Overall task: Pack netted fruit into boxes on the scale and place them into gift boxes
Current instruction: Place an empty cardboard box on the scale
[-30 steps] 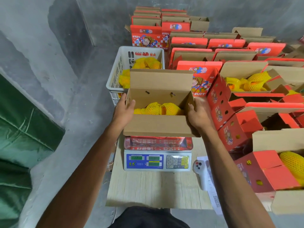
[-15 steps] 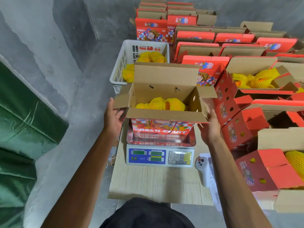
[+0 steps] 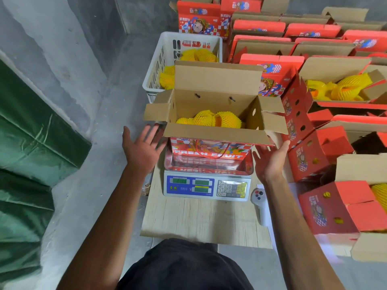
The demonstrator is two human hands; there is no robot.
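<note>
A red gift box [image 3: 211, 148] printed FRESH FRUIT stands on the scale [image 3: 207, 185], all its cardboard flaps spread open. Fruit in yellow foam nets [image 3: 209, 119] lies inside it. My left hand [image 3: 144, 147] hovers just left of the box with fingers spread, palm toward it, not touching. My right hand [image 3: 271, 160] is held open at the box's lower right, fingertips near the front flap's corner. A white plastic crate [image 3: 161, 59] behind the box holds more netted fruit.
The scale sits on a pale wooden board [image 3: 199, 218]. A white handheld device [image 3: 260, 203] lies right of the scale. Several red gift boxes [image 3: 326, 208], some open with fruit, crowd the right and back. Grey concrete floor and green tarp [image 3: 31, 143] lie to the left.
The box was held up by both hands with flaps folded in; it now stands on the scale with flaps open. Both hands have let go and drawn back.
</note>
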